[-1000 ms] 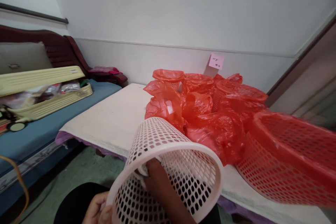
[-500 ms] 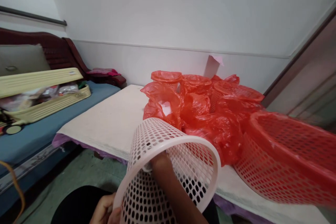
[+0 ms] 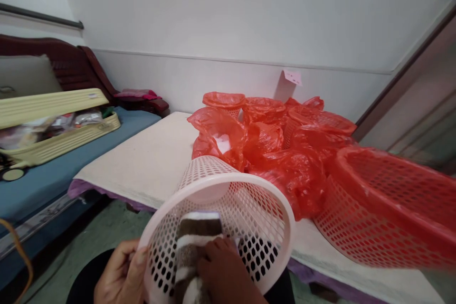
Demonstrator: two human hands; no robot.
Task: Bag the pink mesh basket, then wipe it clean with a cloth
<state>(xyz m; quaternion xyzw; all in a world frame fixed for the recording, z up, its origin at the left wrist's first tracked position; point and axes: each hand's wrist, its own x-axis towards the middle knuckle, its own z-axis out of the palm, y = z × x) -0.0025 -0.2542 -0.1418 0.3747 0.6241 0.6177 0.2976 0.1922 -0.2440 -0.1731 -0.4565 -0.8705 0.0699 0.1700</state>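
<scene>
A white plastic mesh basket (image 3: 261, 209) is tipped on its side with its wide mouth toward me. My left hand (image 3: 123, 270) is closed on the basket's rim at the lower left, thumb on the near face. Reaching through the mouth, my right hand (image 3: 223, 261) has its fingers curled on a brown, grey and white striped cloth (image 3: 197, 230). The cloth lies along the inner left and lower wall of the basket. Its lower end runs out of the picture.
Several red plastic bags (image 3: 295, 175) and red-wrapped baskets (image 3: 224, 99) crowd the white table (image 3: 142, 166). A big red mesh basket (image 3: 363, 228) stands at the right. On the blue mattress (image 3: 35, 166) at the left lies an open yellow suitcase (image 3: 71, 135). A pink card (image 3: 292, 77) is by the wall.
My right hand has drawn back from deep inside the basket toward its mouth, bringing the striped cloth into view. The basket's mouth has turned more toward me, and my left hand shows more fully.
</scene>
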